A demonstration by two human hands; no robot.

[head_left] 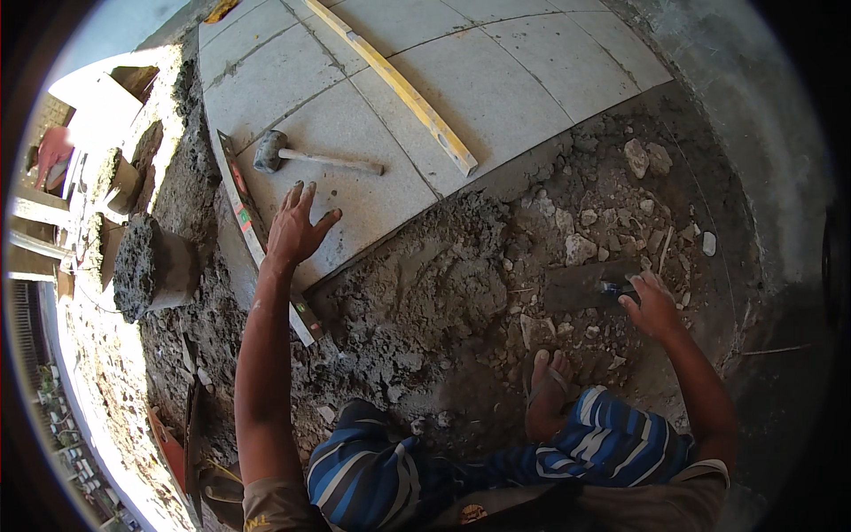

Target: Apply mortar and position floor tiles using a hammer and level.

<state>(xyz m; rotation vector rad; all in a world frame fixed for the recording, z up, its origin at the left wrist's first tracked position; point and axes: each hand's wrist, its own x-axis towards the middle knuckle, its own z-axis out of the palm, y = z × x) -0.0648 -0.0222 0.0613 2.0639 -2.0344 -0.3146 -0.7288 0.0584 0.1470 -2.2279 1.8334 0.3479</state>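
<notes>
My left hand (pixel 297 229) is raised above the light grey floor tiles (pixel 363 208), its fingers spread and nothing in them. Just beside its wrist, a long spirit level (pixel 245 211) runs along the tiles' left edge and out over the mortar. Beyond the fingertips lies a rubber mallet (pixel 269 152) with a pale wooden handle. On the right, my right hand (pixel 654 306) is closed at the handle of a flat rectangular trowel (pixel 576 287). The dark blade rests low over the rubble; part of the handle is hidden by the fingers.
Wet mortar (pixel 439 275) is heaped against the tiles' near edge. A yellow straightedge (pixel 408 89) lies across the tiles. Broken stones (pixel 581 249) litter the right side. A mortar-caked bucket (pixel 182 270) lies at left. My sandalled foot (pixel 547 399) stands near the trowel.
</notes>
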